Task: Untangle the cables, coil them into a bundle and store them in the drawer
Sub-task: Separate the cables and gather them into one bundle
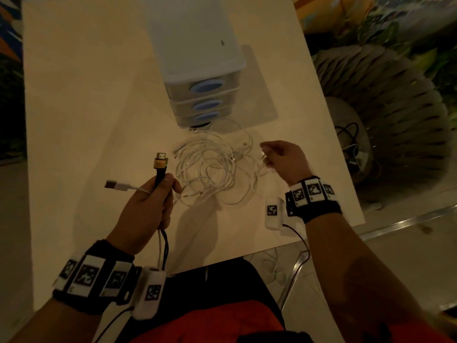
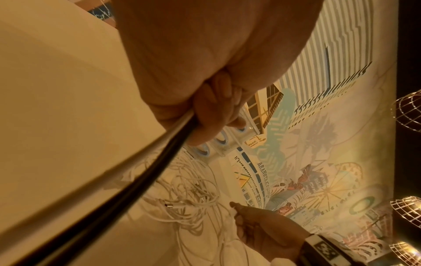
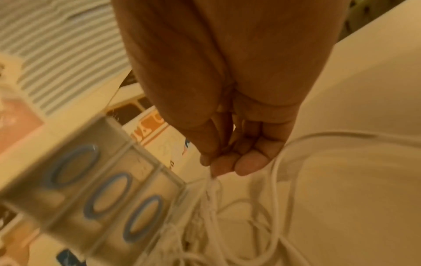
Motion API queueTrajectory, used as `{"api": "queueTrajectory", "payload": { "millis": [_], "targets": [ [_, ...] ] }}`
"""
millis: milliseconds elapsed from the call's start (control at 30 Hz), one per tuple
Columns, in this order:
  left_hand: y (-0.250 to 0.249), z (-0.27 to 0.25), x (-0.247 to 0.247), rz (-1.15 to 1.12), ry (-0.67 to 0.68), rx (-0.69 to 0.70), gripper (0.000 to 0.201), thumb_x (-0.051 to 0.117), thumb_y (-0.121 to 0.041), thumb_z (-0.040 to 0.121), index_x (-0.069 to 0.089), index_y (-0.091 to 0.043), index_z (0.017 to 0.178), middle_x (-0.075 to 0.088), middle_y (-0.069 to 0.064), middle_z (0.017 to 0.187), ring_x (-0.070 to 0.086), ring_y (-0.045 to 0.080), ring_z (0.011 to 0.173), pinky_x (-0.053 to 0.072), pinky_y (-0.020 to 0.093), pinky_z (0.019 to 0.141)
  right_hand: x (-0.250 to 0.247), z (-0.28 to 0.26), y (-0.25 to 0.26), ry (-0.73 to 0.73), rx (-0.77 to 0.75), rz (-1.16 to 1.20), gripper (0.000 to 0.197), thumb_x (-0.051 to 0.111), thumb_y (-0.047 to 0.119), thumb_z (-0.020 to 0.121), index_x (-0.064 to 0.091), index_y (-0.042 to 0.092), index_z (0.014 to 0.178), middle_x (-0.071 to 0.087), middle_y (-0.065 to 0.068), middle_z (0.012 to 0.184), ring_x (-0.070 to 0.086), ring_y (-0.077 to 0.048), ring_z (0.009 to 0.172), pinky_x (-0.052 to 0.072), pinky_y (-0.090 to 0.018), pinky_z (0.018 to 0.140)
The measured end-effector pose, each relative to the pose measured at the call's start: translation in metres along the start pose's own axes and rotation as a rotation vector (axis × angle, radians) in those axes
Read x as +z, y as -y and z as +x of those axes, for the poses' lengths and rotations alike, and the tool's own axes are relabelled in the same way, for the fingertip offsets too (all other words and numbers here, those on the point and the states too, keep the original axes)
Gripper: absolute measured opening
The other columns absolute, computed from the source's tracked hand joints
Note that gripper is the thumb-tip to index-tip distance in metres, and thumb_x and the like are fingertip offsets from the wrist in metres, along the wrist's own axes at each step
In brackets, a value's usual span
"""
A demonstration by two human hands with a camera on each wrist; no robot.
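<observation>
A tangle of white cables [image 1: 210, 167] lies on the table in front of a small drawer unit [image 1: 197, 78] with blue oval handles; its drawers look closed. My left hand [image 1: 150, 199] grips a black cable [image 1: 159, 177] with a gold plug [image 1: 161, 160] pointing up, and a white USB cable [image 1: 118, 186] sticking out to the left. Both cables hang down from the fist. In the left wrist view the black cable [image 2: 136, 180] runs out of the curled fingers [image 2: 216, 111]. My right hand [image 1: 284, 162], right of the tangle, pinches a white cable [image 3: 212, 181] between its fingertips [image 3: 225, 165].
The white table [image 1: 86, 120] ends close on the right [image 1: 346, 169] and near my lap. A ribbed paper stool [image 1: 395, 107] with dark cables stands on the floor to the right. A mural wall [image 2: 318, 162] lies behind the drawer unit [image 3: 95, 194].
</observation>
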State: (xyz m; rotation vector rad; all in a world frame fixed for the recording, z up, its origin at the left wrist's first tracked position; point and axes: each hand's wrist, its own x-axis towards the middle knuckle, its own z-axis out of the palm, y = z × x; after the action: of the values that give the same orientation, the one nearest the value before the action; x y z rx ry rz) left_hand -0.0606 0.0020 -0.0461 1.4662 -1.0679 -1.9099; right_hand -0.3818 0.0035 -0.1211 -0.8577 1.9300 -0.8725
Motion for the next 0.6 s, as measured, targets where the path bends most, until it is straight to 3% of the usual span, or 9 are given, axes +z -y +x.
{"api": "queueTrajectory", "payload": {
  "millis": [100,200,267,400,467,533,600],
  "targets": [
    [-0.001,0.003,0.005,0.045,0.009,0.007,0.035,0.040,-0.031,0.107,0.058,-0.008,0.089,0.026,-0.005,0.053,0.017,0.010,0.043,0.018,0.023,0.042,-0.016,-0.014,0.009,-0.025,-0.080,0.083,0.018,0.060,0.016,0.101,0.073,0.015,0.113,0.073,-0.001,0.090,0.066,-0.009,0.071,0.059,-0.036,0.081],
    [-0.005,0.004,0.013,0.103,0.038,0.031,0.035,0.039,-0.031,0.107,0.059,-0.005,0.092,0.026,-0.003,0.054,0.018,0.011,0.044,0.019,0.024,0.044,-0.030,-0.028,0.020,-0.044,-0.160,0.092,0.020,0.057,0.013,0.101,0.071,0.018,0.114,0.073,-0.001,0.088,0.065,-0.009,0.073,0.059,-0.034,0.080],
    [-0.009,0.004,0.021,0.153,0.060,0.060,0.037,0.041,-0.035,0.106,0.060,-0.005,0.096,0.025,0.002,0.056,0.018,0.013,0.045,0.019,0.026,0.045,-0.037,-0.039,0.030,-0.049,-0.213,0.106,0.021,0.055,0.009,0.101,0.069,0.016,0.115,0.072,0.006,0.084,0.064,-0.010,0.073,0.057,-0.032,0.079],
    [-0.022,0.002,0.041,0.245,0.124,0.160,0.032,0.043,-0.040,0.103,0.070,-0.022,0.108,0.024,0.015,0.064,0.022,0.017,0.048,0.019,0.034,0.047,-0.043,-0.068,0.056,-0.017,-0.350,0.127,0.019,0.054,0.005,0.102,0.065,0.017,0.113,0.071,0.010,0.084,0.064,-0.015,0.074,0.056,-0.036,0.079],
    [-0.027,-0.002,0.052,0.309,0.187,0.223,0.032,0.039,-0.033,0.106,0.067,-0.030,0.121,0.036,0.014,0.063,0.031,0.012,0.048,0.028,0.025,0.046,-0.037,-0.086,0.071,0.045,-0.397,0.120,0.018,0.056,0.007,0.101,0.064,0.019,0.112,0.072,0.006,0.088,0.065,-0.017,0.073,0.057,-0.038,0.078],
    [-0.029,-0.006,0.062,0.387,0.268,0.263,0.032,0.038,-0.033,0.107,0.062,-0.037,0.127,0.056,0.004,0.066,0.036,0.011,0.049,0.034,0.019,0.048,-0.027,-0.103,0.086,0.109,-0.455,0.126,0.018,0.057,0.008,0.100,0.064,0.021,0.110,0.071,0.006,0.089,0.067,-0.016,0.072,0.057,-0.033,0.076],
    [-0.031,-0.009,0.072,0.452,0.345,0.260,0.028,0.038,-0.035,0.107,0.066,-0.036,0.110,0.065,-0.006,0.071,0.040,0.010,0.048,0.035,0.018,0.050,-0.015,-0.116,0.096,0.149,-0.486,0.111,0.016,0.058,0.011,0.098,0.065,0.021,0.110,0.070,0.009,0.091,0.070,-0.014,0.076,0.055,-0.026,0.077]
  ]
}}
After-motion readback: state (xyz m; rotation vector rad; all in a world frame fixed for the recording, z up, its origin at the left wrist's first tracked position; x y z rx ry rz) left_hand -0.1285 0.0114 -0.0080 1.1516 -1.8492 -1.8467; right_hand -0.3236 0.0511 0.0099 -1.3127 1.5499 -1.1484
